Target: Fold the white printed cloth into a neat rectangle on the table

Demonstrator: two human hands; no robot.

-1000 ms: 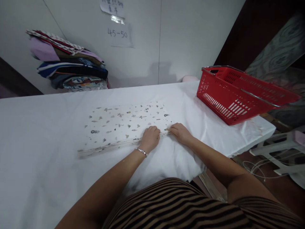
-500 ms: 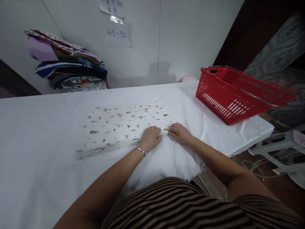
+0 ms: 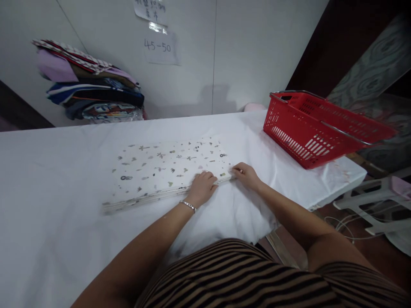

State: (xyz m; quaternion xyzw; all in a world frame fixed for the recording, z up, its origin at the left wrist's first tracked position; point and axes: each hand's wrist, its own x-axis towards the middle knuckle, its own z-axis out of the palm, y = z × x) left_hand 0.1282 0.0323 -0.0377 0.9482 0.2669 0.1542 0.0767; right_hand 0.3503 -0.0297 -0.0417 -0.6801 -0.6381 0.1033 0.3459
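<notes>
On the white-covered table (image 3: pixel 73 171) lies a folded printed cloth (image 3: pixel 173 164), pale with small plant and animal motifs. Its layers show along the near edge. My left hand (image 3: pixel 202 188), with a bracelet at the wrist, grips that near edge right of the middle, fingers on top and thumb at the front. At the near right corner, my right hand (image 3: pixel 245 174) pinches the cloth between thumb and fingers. What lies under the fingertips is hidden.
A red plastic basket (image 3: pixel 308 137) with metal handles stands tilted at the table's right end. Folded garments (image 3: pixel 93 85) are piled at the back left by the wall. Paper signs (image 3: pixel 160 47) hang there. A white plastic stool (image 3: pixel 366 205) stands beyond the right edge.
My right hand has shifted slightly right and away from me, out to the cloth's corner. The left hand stays on the near edge, almost unmoved.
</notes>
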